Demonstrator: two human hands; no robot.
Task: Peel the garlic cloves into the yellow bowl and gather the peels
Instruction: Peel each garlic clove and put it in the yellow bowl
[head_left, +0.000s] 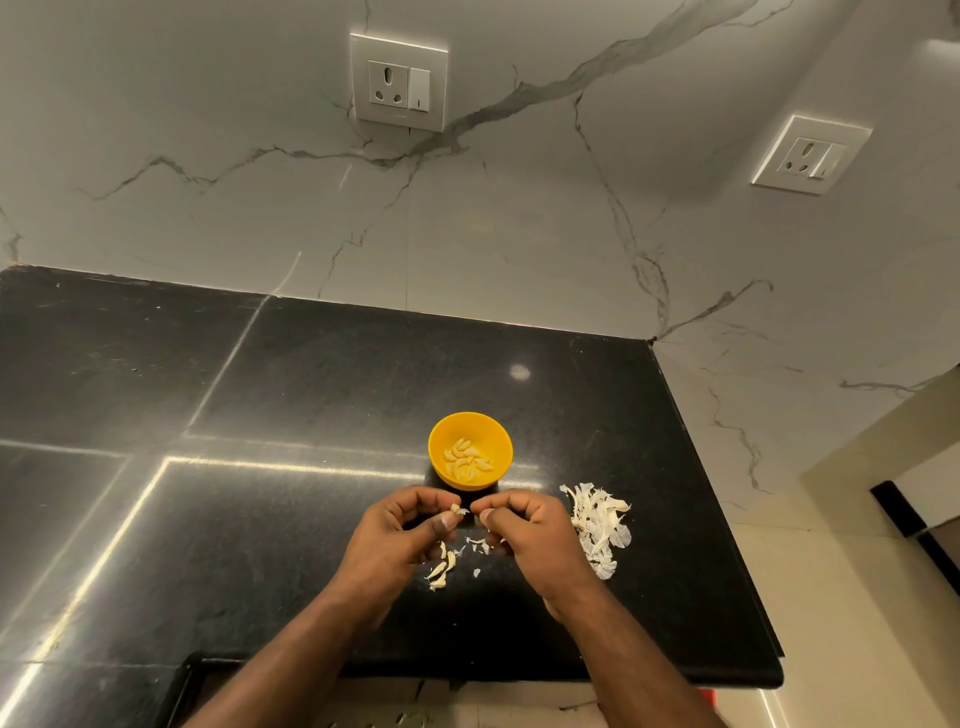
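Two bare forearms enter from the bottom edge, at about six o'clock, and both are uncovered along their whole visible length — no sleeve, cuff or fabric edge shows on either. The left hand (402, 530) is ungloved, with no ring on the fingers that can be seen; its thumb nail is short and pale. The right hand (530, 535), toward three o'clock of the left, is likewise ungloved and ringless — its nearest fingertip shows a short, light nail. Both wrists are plain, without watch, band or bracelet.
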